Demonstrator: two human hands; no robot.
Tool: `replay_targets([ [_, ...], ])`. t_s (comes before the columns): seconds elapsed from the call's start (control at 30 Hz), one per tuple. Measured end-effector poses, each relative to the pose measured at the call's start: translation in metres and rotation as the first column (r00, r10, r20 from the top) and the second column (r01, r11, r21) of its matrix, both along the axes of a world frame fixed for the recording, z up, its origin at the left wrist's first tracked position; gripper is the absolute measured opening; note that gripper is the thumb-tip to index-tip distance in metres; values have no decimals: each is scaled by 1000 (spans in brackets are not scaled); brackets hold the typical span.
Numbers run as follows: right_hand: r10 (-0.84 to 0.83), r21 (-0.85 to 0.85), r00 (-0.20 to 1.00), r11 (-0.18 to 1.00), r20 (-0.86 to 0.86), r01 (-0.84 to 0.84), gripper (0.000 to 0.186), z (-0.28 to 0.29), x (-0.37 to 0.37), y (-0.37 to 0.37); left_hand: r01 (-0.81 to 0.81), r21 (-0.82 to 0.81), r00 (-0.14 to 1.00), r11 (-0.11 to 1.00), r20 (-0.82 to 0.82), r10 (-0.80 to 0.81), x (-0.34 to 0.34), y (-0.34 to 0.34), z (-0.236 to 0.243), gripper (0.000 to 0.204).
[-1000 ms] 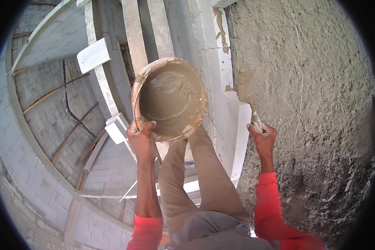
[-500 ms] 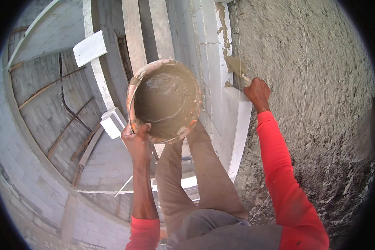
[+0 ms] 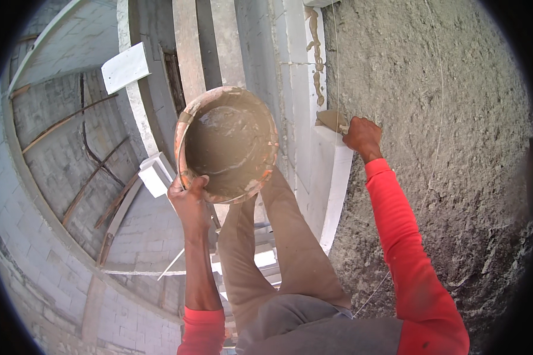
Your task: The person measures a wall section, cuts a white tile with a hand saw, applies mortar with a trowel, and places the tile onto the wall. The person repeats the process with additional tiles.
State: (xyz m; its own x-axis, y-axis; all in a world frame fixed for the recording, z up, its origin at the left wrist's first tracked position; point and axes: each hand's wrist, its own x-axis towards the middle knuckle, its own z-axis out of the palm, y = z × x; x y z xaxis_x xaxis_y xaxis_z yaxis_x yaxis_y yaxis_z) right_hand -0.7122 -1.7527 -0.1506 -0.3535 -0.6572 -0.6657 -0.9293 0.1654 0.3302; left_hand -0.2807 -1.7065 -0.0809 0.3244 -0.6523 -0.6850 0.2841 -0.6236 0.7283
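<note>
My left hand (image 3: 189, 198) grips the near left rim of an orange bucket (image 3: 270, 160), its thumb over the edge. Wet grey mortar (image 3: 228, 142) fills much of the bucket. My right hand (image 3: 362, 137) is closed round the handle of a trowel (image 3: 331, 120), most of the handle being hidden by the fingers. The trowel's blade lies at the end of a white block (image 3: 331, 160) set on the wall. Beyond the blade, a strip of mortar (image 3: 317, 53) runs along the top of the white block course (image 3: 301, 77).
A rough rendered wall (image 3: 432, 118) rises on the right, with a thin string line (image 3: 337, 71) beside it. Wooden planks (image 3: 189, 47) stretch ahead. To the left, white block pieces (image 3: 126, 68) rest on a narrow beam (image 3: 142, 115), above a lower level with several poles (image 3: 71, 124).
My right hand has drawn the trowel nearer, from the mortar strip to the white block's end. The bucket has shifted slightly left in view, still in my left hand.
</note>
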Motion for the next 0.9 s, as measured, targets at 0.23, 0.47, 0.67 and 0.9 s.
replay_targets([
  [0.23,59,1,998,998,-4,-59,25,26,13,1,-2,28,1000,1000,3,2,-1,-4,-2,8],
  [0.47,28,4,1000,1000,-14,-28,31,81,24,65,56,49,998,997,31,-57,-7,-7,-2,3],
  [0.67,47,-172,999,984,1,-46,56,149,40,130,67,55,996,996,56,-70,-12,-9,7,3],
  [0.9,-117,-413,911,863,394,290,51,220,52,130,107,89,994,990,17,-109,-20,-15,15,8],
])
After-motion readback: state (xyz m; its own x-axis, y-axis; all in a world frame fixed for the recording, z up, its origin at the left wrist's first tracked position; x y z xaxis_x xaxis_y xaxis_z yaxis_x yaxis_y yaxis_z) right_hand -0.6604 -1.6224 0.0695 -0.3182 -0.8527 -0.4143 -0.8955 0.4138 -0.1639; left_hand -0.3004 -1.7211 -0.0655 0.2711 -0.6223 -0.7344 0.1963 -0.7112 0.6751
